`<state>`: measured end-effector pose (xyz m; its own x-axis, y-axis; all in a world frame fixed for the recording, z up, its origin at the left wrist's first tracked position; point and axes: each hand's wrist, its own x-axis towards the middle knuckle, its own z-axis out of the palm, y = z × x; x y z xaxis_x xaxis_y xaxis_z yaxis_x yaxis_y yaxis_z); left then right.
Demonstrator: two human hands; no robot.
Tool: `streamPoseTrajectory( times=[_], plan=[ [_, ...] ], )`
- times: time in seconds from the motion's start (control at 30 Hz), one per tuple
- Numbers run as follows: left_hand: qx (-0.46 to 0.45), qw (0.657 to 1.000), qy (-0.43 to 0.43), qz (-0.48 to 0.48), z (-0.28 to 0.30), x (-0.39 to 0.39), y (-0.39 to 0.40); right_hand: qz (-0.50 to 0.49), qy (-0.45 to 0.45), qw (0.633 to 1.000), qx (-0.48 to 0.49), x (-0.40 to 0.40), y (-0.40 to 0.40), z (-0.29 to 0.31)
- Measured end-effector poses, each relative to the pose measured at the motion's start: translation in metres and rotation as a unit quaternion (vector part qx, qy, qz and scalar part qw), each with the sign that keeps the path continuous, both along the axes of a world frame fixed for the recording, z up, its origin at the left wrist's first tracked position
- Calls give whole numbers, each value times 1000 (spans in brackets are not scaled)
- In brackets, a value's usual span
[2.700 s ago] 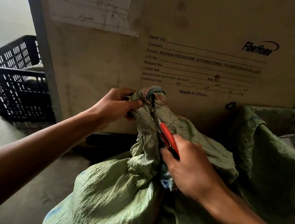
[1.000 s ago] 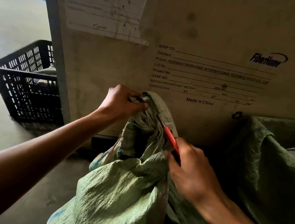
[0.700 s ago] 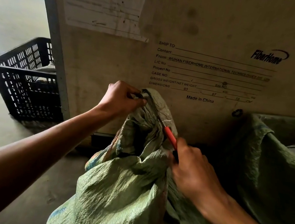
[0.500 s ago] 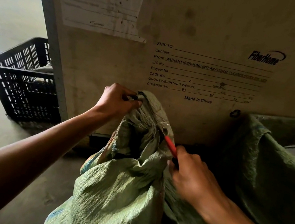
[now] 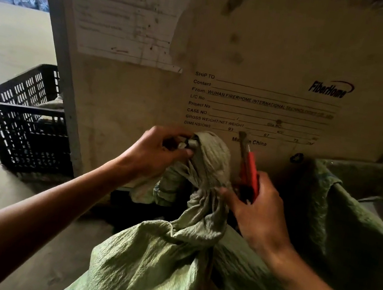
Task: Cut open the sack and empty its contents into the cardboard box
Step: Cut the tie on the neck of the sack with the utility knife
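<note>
**Knife clear of the tied neck, sack not yet open**

The green woven sack point(image 5: 153, 260) stands just in front of the big printed cardboard box point(image 5: 263, 55), its bunched neck reaching up to the box's lower face. The left hand point(image 5: 156, 151) has its fingers curled round the top of that neck, pinching what looks like a tie or strap end. The right hand point(image 5: 260, 214), on the neck's other side, has its fingers closed round a red utility knife point(image 5: 249, 172), blade pointing up along the box face and apart from the fabric.

To do this step well, I judge the left hand should pull the neck taut and away from the blade, and the cut should run outward through the binding, never toward the gripping fingers.

The binding itself is blurred and half covered by the left thumb, so whether it is severed cannot be told. The sack's contents are hidden. The box's open top lies out of frame. A black crate point(image 5: 25, 117) stands left of the box and more green sacking point(image 5: 362, 224) lies at its right.
</note>
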<state>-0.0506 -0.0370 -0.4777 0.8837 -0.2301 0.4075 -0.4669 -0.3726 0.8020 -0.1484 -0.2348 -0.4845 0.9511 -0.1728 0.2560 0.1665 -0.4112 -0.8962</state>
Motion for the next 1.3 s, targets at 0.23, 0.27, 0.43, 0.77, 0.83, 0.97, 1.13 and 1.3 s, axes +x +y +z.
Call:
streamPoseTrajectory(
  times=[0.23, 0.27, 0.43, 0.77, 0.83, 0.97, 1.13, 1.3],
  plan=[
    [77, 995, -61, -35, -9, -14, -6, 29, -10, 999, 45, 5, 6, -5],
    [82, 994, -63, -48, -8, -13, -5, 35, -2, 999, 38, 5, 5, -6],
    [157, 978, -91, -99, -1, -1, 12, 33, 9, 998, 43, 5, -13, -1],
    [65, 995, 48, 57, 12, -4, 10, 77, 15, 990, 117, -15, 12, 4],
    [92, 973, 134, 164, 15, -3, 8, 79, 18, 991, 105, -17, 20, -1],
    [156, 911, 363, 116, 2, -3, 21, 58, 10, 997, 59, -18, 27, -9],
    [0, 944, 320, 86, -12, 4, 27, 82, 49, 993, 68, -20, 25, -11],
    [-156, 968, 190, -53, 14, -2, 23, -28, -23, 994, 106, -4, 9, 11]
  ],
)
